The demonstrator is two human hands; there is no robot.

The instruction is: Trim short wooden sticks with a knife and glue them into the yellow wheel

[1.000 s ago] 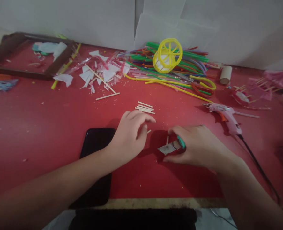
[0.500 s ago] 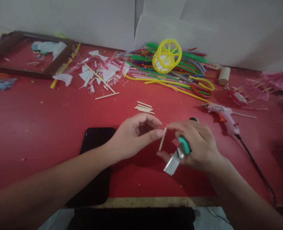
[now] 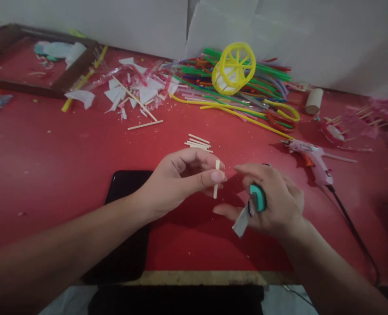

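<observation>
Across the whole view, a smooth red tabletop [image 3: 82,148] is spreading out, specked with crumbs. At ten o'clock a dark brown rectangular frame [image 3: 75,70] is lying flat; at one o'clock bendy, multicoloured stems [image 3: 272,72] are forming a long heap. At seven o'clock a flat, round-cornered black slab [image 3: 130,253] is resting partly beneath the left forearm. Near centre, the left hand [image 3: 180,183] is pinching a short stick between thumb and fingers. Towards four o'clock, the right hand [image 3: 272,197] is curling its fingers round a green-handled cutter [image 3: 257,197], its metal blade slanting downward, while thumb and forefinger are spreading apart. At three o'clock a pink plastic glue gun [image 3: 307,151] is lying. Just above centre, slim, pale sticks [image 3: 198,143] are lying roughly parallel. The pinched pale stick [image 3: 218,164] is standing nearly upright, just right of centre, towards five o'clock.
</observation>
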